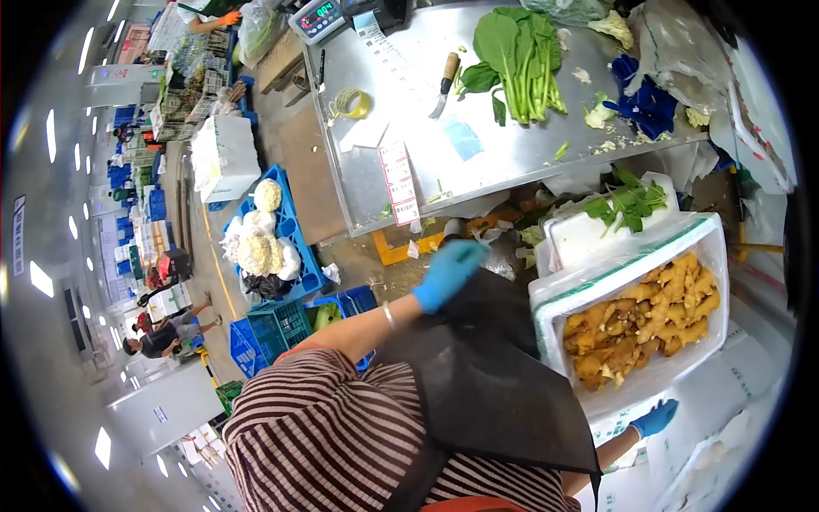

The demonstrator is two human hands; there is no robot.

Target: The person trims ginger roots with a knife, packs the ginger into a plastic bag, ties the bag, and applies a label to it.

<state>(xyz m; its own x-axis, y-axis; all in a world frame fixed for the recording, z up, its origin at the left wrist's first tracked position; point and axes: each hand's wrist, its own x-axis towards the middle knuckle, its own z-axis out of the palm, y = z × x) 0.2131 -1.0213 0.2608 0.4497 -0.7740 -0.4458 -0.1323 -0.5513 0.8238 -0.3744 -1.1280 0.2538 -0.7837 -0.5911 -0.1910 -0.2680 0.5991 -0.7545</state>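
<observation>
My left hand (450,275), in a blue glove, is smeared by motion in front of my black apron (495,367). Its fingers do not show clearly, and I see nothing in it. At the lower right, my right hand (655,418), also blue-gloved, has its fingers stretched out and appears to hold nothing. It is beside the near side of a white foam box (630,229) lined with clear plastic; whether it touches the box I cannot tell. Inside the box lie many pieces of ginger root (648,320). Leafy green sprigs (630,203) rest just beyond the box.
A metal table (512,145) bears leafy greens (518,64), a wooden-handled knife (445,84), yellow tape (351,104), labels (397,182) and a digital scale (317,19). Cauliflowers (259,254) sit on a blue pallet (294,213). Farther off is another person (162,340).
</observation>
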